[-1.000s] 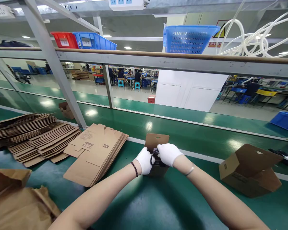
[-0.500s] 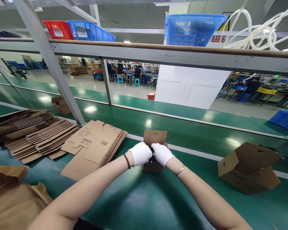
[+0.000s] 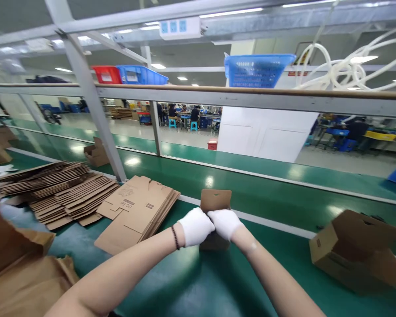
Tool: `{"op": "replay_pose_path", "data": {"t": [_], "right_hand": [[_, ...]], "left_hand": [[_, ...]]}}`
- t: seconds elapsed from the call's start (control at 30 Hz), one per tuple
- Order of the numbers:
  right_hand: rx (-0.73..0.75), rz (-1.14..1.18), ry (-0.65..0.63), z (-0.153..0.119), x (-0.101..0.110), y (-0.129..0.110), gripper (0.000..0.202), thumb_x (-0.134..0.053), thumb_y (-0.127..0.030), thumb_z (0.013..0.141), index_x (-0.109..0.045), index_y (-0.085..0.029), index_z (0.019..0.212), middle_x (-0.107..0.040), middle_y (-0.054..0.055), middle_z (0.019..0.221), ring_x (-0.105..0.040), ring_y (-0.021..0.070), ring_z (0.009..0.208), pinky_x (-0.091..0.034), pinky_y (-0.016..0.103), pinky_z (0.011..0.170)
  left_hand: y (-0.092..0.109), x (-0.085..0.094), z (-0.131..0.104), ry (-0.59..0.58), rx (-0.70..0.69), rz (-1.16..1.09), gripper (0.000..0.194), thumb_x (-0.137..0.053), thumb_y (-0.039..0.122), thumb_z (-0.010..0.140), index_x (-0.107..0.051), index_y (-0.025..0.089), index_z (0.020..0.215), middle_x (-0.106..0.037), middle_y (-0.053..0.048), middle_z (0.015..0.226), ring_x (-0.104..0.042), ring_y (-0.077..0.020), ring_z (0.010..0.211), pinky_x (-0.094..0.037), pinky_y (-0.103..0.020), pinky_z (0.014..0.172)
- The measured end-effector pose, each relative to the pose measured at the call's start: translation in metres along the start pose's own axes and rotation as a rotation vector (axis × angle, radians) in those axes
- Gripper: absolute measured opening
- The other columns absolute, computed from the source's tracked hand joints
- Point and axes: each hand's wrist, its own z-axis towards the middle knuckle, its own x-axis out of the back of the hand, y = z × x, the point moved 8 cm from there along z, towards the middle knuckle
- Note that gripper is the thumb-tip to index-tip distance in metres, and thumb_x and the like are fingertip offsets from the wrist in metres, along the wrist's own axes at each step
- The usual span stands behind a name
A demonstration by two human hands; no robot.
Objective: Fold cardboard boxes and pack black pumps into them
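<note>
A small open cardboard box (image 3: 215, 199) stands upright in front of me on the green table, its back flap raised with a small slot in it. My left hand (image 3: 196, 226), in a white glove, is closed over the box opening. Against it, my right hand (image 3: 225, 223), gloved too, is closed at the same spot. Whatever the fingers hold is hidden behind the gloves. To the left lies a stack of flat printed cartons (image 3: 137, 209). A larger open carton (image 3: 350, 251) sits on the right.
Many folded cardboard sheets (image 3: 75, 189) lie at the left, with brown paper (image 3: 29, 286) nearer me. A slanted metal post (image 3: 95, 105) rises behind them. Across the back runs a shelf rail (image 3: 251, 94) bearing a blue basket (image 3: 255, 70). People sit far behind.
The view has tilted up, so everything appears lower. My hands remain together at the small box, and the dark item seen between them before is now hidden.
</note>
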Motion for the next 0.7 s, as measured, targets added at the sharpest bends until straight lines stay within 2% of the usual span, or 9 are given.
{"op": "replay_pose_path", "data": {"t": [0.07, 0.13, 0.2, 0.27, 0.33, 0.43, 0.57, 0.63, 0.7], "right_hand": [[-0.054, 0.016, 0.072, -0.027, -0.013, 0.004, 0.033, -0.038, -0.033, 0.096, -0.063, -0.023, 0.115, -0.073, 0.012, 0.106, -0.07, 0.0296, 0.095, -0.051, 0.036, 0.073], [-0.161, 0.125, 0.106, -0.041, -0.037, 0.02, 0.036, -0.055, -0.04, 0.087, -0.059, -0.028, 0.121, -0.074, 0.009, 0.106, -0.071, 0.0308, 0.091, -0.05, 0.035, 0.071], [-0.215, 0.177, 0.148, -0.036, -0.057, 0.036, 0.03, -0.057, -0.032, 0.086, -0.061, -0.028, 0.115, -0.073, 0.007, 0.104, -0.071, 0.0297, 0.09, -0.049, 0.034, 0.069], [-0.239, 0.224, 0.223, -0.016, -0.067, 0.051, 0.019, -0.052, -0.027, 0.088, -0.064, -0.026, 0.103, -0.073, 0.006, 0.103, -0.071, 0.0277, 0.09, -0.049, 0.033, 0.07], [-0.274, 0.295, 0.315, 0.012, -0.066, 0.069, 0.017, -0.05, -0.026, 0.09, -0.065, -0.024, 0.098, -0.071, 0.007, 0.103, -0.07, 0.0274, 0.092, -0.049, 0.033, 0.073], [-0.356, 0.384, 0.411, 0.052, -0.051, 0.106, 0.026, -0.045, -0.023, 0.093, -0.063, -0.021, 0.112, -0.067, 0.011, 0.118, -0.066, 0.0286, 0.104, -0.048, 0.036, 0.082], [-0.438, 0.491, 0.471, 0.09, -0.031, 0.141, 0.048, -0.039, -0.014, 0.09, -0.049, -0.016, 0.138, -0.044, 0.018, 0.148, -0.061, 0.0292, 0.116, -0.048, 0.038, 0.091], [-0.44, 0.556, 0.502, 0.101, -0.025, 0.134, 0.054, -0.041, -0.018, 0.09, -0.042, -0.015, 0.144, -0.033, 0.019, 0.154, -0.058, 0.031, 0.121, -0.047, 0.041, 0.096], [-0.383, 0.618, 0.543, 0.107, -0.017, 0.104, 0.058, -0.041, -0.029, 0.093, -0.034, -0.018, 0.149, -0.036, 0.014, 0.154, -0.054, 0.028, 0.126, -0.045, 0.04, 0.101]], "left_hand": [[-0.069, 0.024, -0.026, 0.008, 0.353, -0.038, 0.021, -0.052, 0.037, 0.091, -0.069, 0.025, 0.095, -0.071, -0.003, 0.089, -0.066, -0.02, 0.089, -0.049, -0.032, 0.083], [-0.145, 0.048, -0.064, 0.068, 0.688, 0.003, 0.034, -0.043, 0.042, 0.093, -0.064, 0.022, 0.111, -0.07, -0.01, 0.105, -0.063, -0.0286, 0.106, -0.046, -0.039, 0.089], [-0.208, 0.059, -0.102, 0.09, 0.965, 0.036, 0.059, -0.047, 0.054, 0.087, -0.053, 0.01, 0.126, -0.063, -0.024, 0.12, -0.058, -0.0401, 0.113, -0.045, -0.048, 0.088], [-0.249, 0.054, -0.13, 0.08, 1.172, 0.027, 0.08, -0.053, 0.064, 0.078, -0.048, 0.001, 0.127, -0.059, -0.033, 0.121, -0.057, -0.0464, 0.111, -0.046, -0.052, 0.083], [-0.268, 0.043, -0.143, 0.078, 1.293, 0.003, 0.086, -0.058, 0.067, 0.071, -0.048, -0.002, 0.122, -0.059, -0.036, 0.117, -0.059, -0.0476, 0.107, -0.046, -0.052, 0.079], [-0.275, 0.036, -0.145, 0.122, 1.347, -0.006, 0.078, -0.063, 0.06, 0.069, -0.049, 0.0, 0.118, -0.061, -0.033, 0.114, -0.06, -0.0453, 0.105, -0.045, -0.05, 0.079], [-0.275, 0.064, -0.148, 0.221, 1.353, 0.04, 0.075, -0.065, 0.055, 0.068, -0.048, 0.001, 0.116, -0.06, -0.031, 0.116, -0.057, -0.0441, 0.107, -0.043, -0.049, 0.081], [-0.272, 0.086, -0.149, 0.272, 1.345, 0.06, 0.077, -0.061, 0.06, 0.07, -0.048, 0.0, 0.116, -0.058, -0.031, 0.118, -0.056, -0.0446, 0.109, -0.043, -0.048, 0.081], [-0.262, 0.105, -0.141, 0.31, 1.324, 0.077, 0.082, -0.056, 0.068, 0.07, -0.049, 0.002, 0.118, -0.057, -0.03, 0.12, -0.056, -0.0443, 0.11, -0.044, -0.047, 0.082]]}}
